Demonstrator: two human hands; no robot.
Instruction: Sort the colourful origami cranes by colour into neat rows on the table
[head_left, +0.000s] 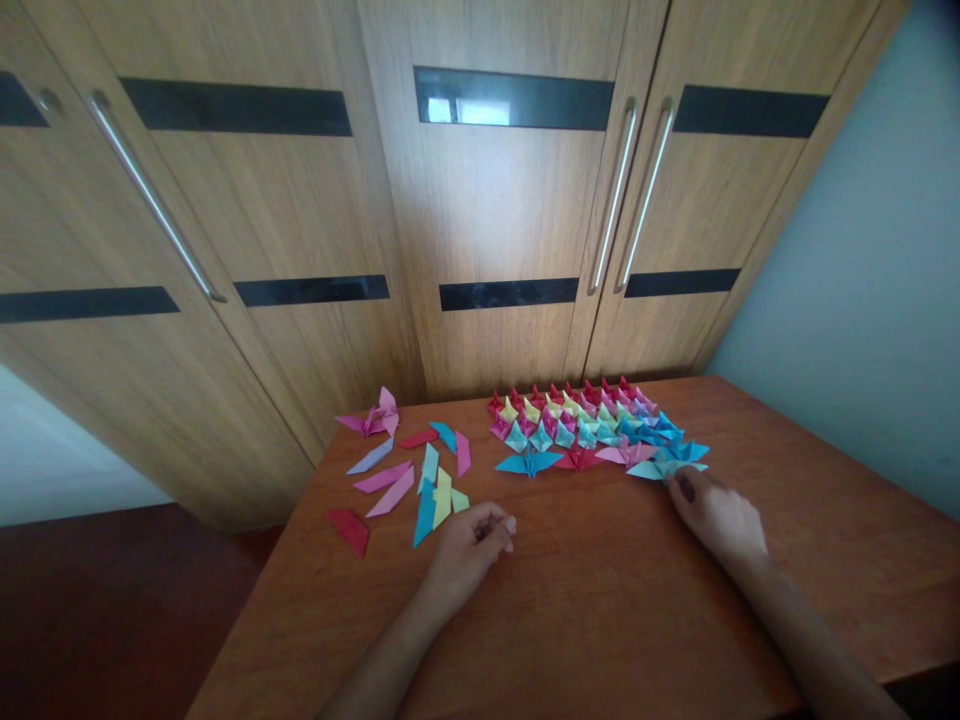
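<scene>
Evidently cranes (577, 425) stood finished, strips (409, 480) lay unfinished left; my left hand (472, 548) rested curled shut, right hand (718, 517) touched a pale-blue crane (660, 468), grip indeterminable.

Red, yellow, pink and blue paper cranes (592, 425) (rows sorted by colour) on a reddish-brown wooden table (600, 600).

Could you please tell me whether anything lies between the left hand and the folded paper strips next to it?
Nothing visible does. Only bare table separates the left hand from the nearest strip, a yellow-green one just ahead of its knuckles. The right hand is away at the light-blue crane.
</scene>
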